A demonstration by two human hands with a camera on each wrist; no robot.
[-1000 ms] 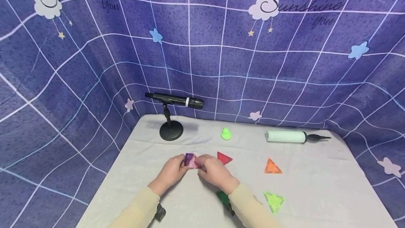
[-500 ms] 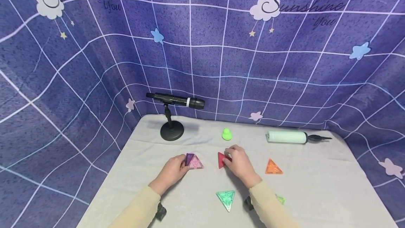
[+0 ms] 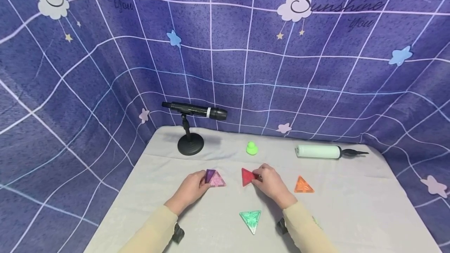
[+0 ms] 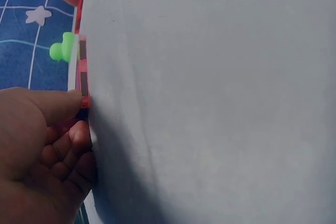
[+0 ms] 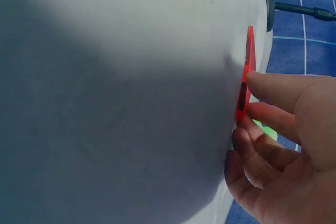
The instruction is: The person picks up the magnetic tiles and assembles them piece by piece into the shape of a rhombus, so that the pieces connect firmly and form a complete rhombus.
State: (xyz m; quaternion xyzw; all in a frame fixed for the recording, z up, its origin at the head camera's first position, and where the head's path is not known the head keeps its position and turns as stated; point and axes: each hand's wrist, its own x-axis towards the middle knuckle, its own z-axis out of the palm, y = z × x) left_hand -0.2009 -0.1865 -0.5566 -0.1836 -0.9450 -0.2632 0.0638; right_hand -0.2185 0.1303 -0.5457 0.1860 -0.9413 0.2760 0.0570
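My left hand (image 3: 191,186) pinches a purple triangular tile (image 3: 209,175) at its left edge. A pink triangular tile (image 3: 217,180) lies against the purple one on its right. In the left wrist view the thumb rests on the tile's edge with the other fingers curled below. My right hand (image 3: 271,184) pinches a red triangular tile (image 3: 247,177) by its right corner, a short gap right of the pink tile. The right wrist view shows the red tile (image 5: 247,77) edge-on between thumb and fingers, close over the white cloth.
A green triangular tile (image 3: 251,220) lies in front, between the forearms. An orange one (image 3: 303,185) is at right; a lime piece is mostly hidden by the right sleeve. Behind stand a microphone on a stand (image 3: 190,143), a green rubber duck (image 3: 251,148) and a hand pump (image 3: 318,152).
My right hand has left the pink tile, moved right and taken hold of the red tile, which has turned slightly. The green tile has come into full view. My left hand stays put.
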